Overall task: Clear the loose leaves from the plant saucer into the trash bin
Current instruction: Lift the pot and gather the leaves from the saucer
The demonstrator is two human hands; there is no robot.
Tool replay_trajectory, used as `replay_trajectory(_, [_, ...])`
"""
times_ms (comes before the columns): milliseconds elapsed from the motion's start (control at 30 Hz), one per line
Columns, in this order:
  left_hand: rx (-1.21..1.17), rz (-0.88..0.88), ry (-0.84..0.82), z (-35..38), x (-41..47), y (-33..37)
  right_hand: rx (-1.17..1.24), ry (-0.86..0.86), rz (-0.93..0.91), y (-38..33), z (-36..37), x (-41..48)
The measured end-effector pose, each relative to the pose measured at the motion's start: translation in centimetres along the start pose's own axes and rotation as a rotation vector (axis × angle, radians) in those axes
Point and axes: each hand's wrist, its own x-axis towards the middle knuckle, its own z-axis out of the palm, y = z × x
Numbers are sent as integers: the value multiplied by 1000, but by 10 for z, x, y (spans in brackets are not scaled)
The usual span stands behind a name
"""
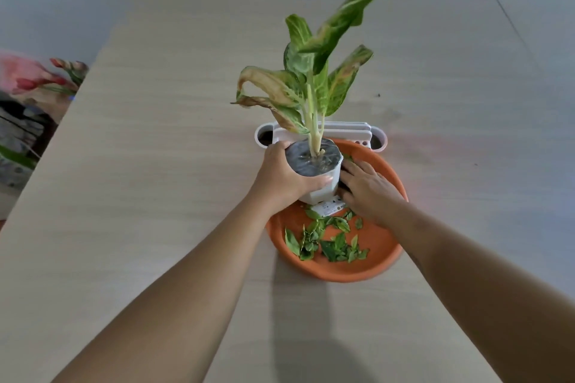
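Left hand (281, 177) grip wrapped around small white plastic plant pot (320, 188), tilted over round orange plastic saucer (382, 261) on pale wooden surface (155, 180). Loose green leaves (326, 241) at saucer's near side. Right hand (368, 188) flat, fingers spread, holding nothing.

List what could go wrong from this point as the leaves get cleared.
1. The left hand alone grips the white pot, and the plant is tall and leaning, so it could tip.
2. The right hand rests in the orange saucer away from the loose leaves piled near the front rim; sweeping may push some onto the table.
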Motion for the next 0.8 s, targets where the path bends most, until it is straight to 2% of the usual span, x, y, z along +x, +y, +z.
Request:
replay_trajectory(133, [-41,-3,-43,-10,3,4,-38,-86,-45,0,-2,-28])
replay_trajectory(233, [-26,-5,-60,-16,8,4,85,-6,-95,5,-7,-43])
replay_trajectory(333, [-14,-12,-39,-18,10,5,121,96,-18,10,-11,-24])
replay_trajectory(433, [-12,-17,-28,-23,9,6,83,21,27,3,-4,-3])
replay_trajectory(533, [-9,-34,-37,-28,9,8,88,-21,-40,-5,9,-13])
replay_trajectory(633, [-22,-47,-20,-32,9,12,183,95,-138,-13,12,-25])
replay_trajectory(700, [-15,-50,-18,-35,8,12,182,177,-110,-12,11,-13])
replay_trajectory(800, [11,-54,-8,-39,6,13,144,55,3,-10,9,8])
